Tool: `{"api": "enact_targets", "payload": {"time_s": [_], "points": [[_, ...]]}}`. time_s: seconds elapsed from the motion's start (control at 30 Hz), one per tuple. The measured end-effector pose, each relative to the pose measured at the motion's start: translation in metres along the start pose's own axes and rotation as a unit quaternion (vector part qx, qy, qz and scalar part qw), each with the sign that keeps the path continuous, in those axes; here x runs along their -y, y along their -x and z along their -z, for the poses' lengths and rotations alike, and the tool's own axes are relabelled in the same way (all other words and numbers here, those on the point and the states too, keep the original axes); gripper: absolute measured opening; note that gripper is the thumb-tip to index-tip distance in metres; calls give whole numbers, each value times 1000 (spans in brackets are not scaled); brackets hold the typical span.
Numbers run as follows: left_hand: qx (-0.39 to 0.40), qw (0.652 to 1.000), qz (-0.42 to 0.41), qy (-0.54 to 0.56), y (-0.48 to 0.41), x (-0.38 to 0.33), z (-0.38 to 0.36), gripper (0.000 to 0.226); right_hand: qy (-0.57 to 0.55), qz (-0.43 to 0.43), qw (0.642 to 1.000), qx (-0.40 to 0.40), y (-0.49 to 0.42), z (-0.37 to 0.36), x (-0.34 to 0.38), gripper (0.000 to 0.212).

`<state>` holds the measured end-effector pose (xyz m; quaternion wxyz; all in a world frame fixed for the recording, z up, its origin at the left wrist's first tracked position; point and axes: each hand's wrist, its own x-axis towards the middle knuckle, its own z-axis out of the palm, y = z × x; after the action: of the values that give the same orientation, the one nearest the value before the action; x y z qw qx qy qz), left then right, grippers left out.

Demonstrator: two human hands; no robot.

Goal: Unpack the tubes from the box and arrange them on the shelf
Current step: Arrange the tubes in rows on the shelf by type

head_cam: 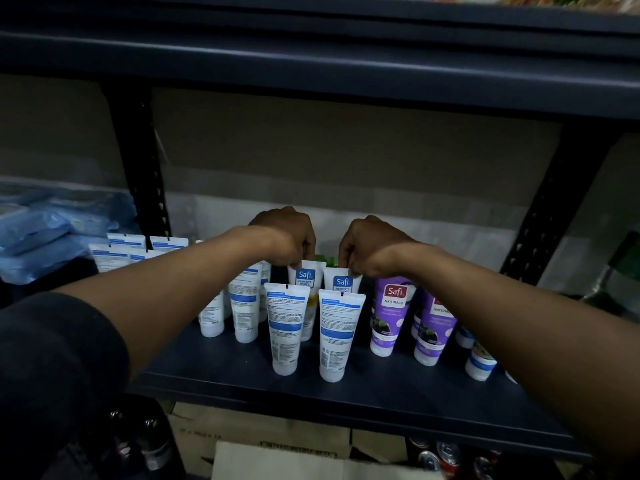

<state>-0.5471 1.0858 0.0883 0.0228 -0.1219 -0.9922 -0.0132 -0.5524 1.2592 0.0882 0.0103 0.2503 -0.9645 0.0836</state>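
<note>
Several white and blue tubes stand cap-down on the dark shelf (346, 393). My left hand (287, 233) pinches the top edge of a white Safi tube (306, 277) in the second row. My right hand (367, 244) pinches the top edge of the neighbouring white Safi tube (343, 282). Two white tubes stand in front with their backs to me, one on the left (285, 330) and one on the right (337, 337). Purple Safi Naturals tubes (389, 317) stand to the right. The cardboard box (277, 445) sits below the shelf.
More white tubes (242, 306) fill the shelf's left side under my left forearm. Blue plastic packs (45, 233) lie at the far left. Perforated dark uprights (145, 174) frame the bay. Cans (446, 455) and dark bottles (149, 441) sit on the level below.
</note>
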Motion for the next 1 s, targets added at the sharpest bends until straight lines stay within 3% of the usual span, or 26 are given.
{"api": "enact_targets", "payload": {"time_s": [0.3, 0.63, 0.77, 0.83, 0.93, 1.0], "points": [[3, 1000, -2, 24, 2, 2, -1, 17, 4, -15, 1000, -26, 1, -2, -3, 18], [-10, 1000, 4, 26, 9, 0, 2, 17, 18, -17, 1000, 1, 3, -1, -2, 24], [-22, 998, -14, 49, 18, -1, 22, 9, -1, 0, 998, -55, 12, 11, 6, 22], [48, 997, -31, 42, 26, -4, 34, 13, -23, 25, 999, -31, 21, 22, 16, 19], [206, 978, -12, 31, 35, -12, 39, 30, -35, 35, 991, 124, 34, 29, 32, 18], [272, 962, 10, 34, 38, -17, 33, 36, -15, 27, 982, 189, 39, 24, 38, 19]]}}
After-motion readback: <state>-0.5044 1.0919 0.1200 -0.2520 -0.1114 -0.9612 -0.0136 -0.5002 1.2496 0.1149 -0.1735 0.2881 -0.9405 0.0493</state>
